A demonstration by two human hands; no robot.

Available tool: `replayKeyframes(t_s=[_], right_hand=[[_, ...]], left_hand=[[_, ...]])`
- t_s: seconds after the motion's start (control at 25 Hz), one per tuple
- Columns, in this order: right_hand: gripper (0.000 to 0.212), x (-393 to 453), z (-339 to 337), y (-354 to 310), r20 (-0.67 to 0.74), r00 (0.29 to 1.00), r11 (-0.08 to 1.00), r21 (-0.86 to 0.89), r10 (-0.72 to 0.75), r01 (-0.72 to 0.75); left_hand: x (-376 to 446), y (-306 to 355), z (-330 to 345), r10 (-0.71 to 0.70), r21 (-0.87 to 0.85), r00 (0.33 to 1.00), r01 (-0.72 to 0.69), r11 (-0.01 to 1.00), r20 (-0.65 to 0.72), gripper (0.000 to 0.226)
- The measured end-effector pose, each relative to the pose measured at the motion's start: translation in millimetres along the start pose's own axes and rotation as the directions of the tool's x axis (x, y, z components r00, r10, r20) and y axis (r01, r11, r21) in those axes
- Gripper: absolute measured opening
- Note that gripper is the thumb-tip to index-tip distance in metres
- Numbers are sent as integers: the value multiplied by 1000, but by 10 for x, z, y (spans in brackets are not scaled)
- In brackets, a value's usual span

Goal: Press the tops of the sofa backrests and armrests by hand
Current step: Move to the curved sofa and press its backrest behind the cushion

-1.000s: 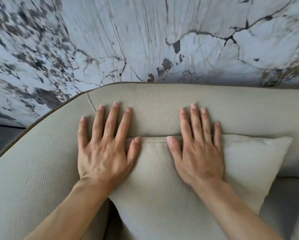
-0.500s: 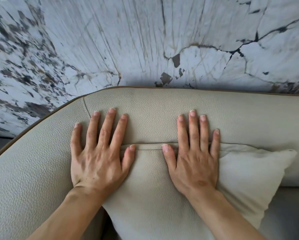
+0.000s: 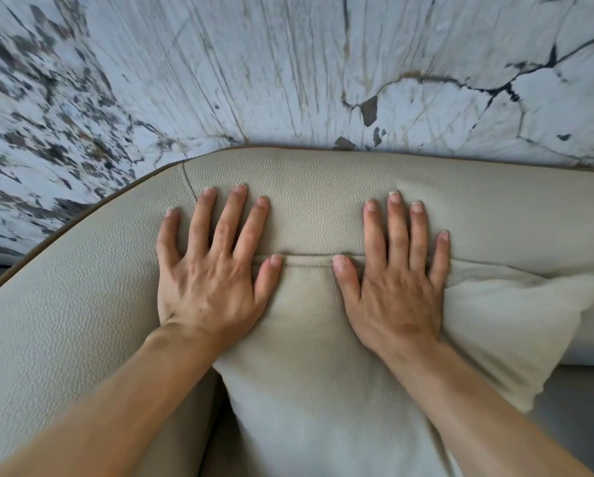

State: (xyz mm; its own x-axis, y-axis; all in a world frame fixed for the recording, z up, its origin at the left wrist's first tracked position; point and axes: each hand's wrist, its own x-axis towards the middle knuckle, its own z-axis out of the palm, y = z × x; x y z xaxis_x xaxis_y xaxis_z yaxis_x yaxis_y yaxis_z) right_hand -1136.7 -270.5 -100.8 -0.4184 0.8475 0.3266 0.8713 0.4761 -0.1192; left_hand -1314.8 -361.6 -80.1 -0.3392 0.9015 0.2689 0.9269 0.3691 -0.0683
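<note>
A: What fills the view?

B: A marbled wall [image 3: 288,63] far off, then the beige sofa backrest [image 3: 323,187], its top running left to right and curving near at the left into the armrest [image 3: 48,321]. A cushion [image 3: 323,356] leans against it.

A: And the hands?

B: The left hand [image 3: 209,280] and right hand [image 3: 395,287] lie flat, fingers spread, gripping nothing. Fingertips rest on the backrest top; the palms cover the cushion's upper edge.

A: What does the next press turn on?

B: Probably direction: the armrest lies left, nearer the left hand; more backrest runs right.
</note>
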Motion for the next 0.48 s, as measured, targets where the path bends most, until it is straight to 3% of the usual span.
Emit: replayKeyframes(t_s=[0.24, 0.48], right_hand=[[81, -91, -563, 46, 214, 977, 1000, 29, -13, 7], [77, -589, -1392, -74, 216, 976, 999, -19, 30, -27]], left_hand=[[-114, -60, -447, 31, -184, 978, 8, 983, 208, 79], [-787, -61, -1091, 63, -154, 991, -44, 987, 122, 71]])
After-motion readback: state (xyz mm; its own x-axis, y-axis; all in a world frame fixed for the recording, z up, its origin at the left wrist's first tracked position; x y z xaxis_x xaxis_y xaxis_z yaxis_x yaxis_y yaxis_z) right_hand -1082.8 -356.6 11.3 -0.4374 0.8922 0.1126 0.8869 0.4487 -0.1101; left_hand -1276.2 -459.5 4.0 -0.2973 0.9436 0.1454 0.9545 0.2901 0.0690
